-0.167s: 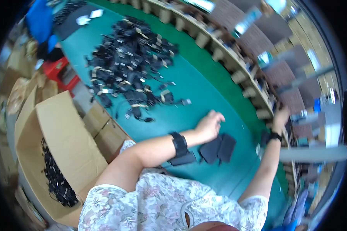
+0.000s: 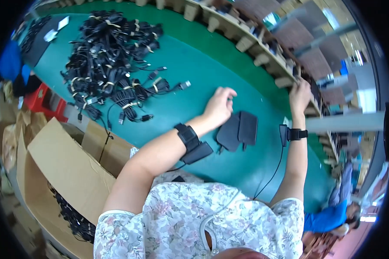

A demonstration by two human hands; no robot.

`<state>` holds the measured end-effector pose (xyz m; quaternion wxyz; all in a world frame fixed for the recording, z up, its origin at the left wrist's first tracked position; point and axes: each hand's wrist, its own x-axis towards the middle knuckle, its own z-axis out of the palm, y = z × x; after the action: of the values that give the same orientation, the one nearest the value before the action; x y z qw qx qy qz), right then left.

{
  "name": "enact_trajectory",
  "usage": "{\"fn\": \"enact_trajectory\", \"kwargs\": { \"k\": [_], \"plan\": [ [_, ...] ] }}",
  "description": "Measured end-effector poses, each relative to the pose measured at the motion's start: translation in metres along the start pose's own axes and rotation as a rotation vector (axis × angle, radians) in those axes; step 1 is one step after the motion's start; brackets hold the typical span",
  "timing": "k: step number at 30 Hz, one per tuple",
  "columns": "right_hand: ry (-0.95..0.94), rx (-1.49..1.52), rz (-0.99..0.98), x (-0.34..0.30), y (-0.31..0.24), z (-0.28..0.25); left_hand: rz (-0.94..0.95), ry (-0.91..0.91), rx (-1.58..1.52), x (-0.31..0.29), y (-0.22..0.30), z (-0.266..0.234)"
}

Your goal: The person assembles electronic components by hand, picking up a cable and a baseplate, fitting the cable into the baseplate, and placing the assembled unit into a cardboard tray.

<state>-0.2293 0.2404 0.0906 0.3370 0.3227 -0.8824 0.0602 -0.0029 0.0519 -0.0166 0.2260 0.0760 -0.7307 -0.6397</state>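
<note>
My left hand (image 2: 220,105) rests on the green table top (image 2: 194,64) with its fingers loosely bent and nothing in it, just above two flat black pouches (image 2: 239,129). A black band with a small black box (image 2: 192,142) sits on that wrist. My right hand (image 2: 300,93) reaches to the wooden shelf rack (image 2: 263,47) at the table's far edge. Its fingertips touch the rack and are partly hidden. A black wrist band with a cable (image 2: 291,134) is on the right wrist.
A big heap of bundled black cables (image 2: 112,56) covers the table's left part. An open cardboard box (image 2: 65,168) holding more cables stands at the lower left, with a red crate (image 2: 43,101) behind it. Another person in blue (image 2: 333,218) sits at the lower right.
The view has tilted, so everything sits higher in the picture. Both hands keep their places relative to the pouches and the rack.
</note>
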Motion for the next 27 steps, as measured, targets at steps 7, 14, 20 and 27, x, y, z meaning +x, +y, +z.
{"fn": "enact_trajectory", "kwargs": {
  "k": [7, 14, 20, 27],
  "plan": [
    [-0.554, 0.363, -0.231, -0.095, -0.084, -0.089, -0.089, 0.017, -0.109, -0.005, 0.004, 0.007],
    [-0.865, 0.426, 0.133, -0.113, -0.102, -0.090, 0.035, -0.188, 0.129, -0.013, 0.025, 0.006],
    [-0.827, 0.445, 0.075, -0.116, -0.093, -0.070, 0.309, -0.273, 0.399, -0.026, 0.029, 0.010],
    [-0.851, 0.511, -0.053, -0.118, -0.106, -0.083, 0.301, -0.301, 0.456, -0.023, 0.023, 0.013]
  ]
}}
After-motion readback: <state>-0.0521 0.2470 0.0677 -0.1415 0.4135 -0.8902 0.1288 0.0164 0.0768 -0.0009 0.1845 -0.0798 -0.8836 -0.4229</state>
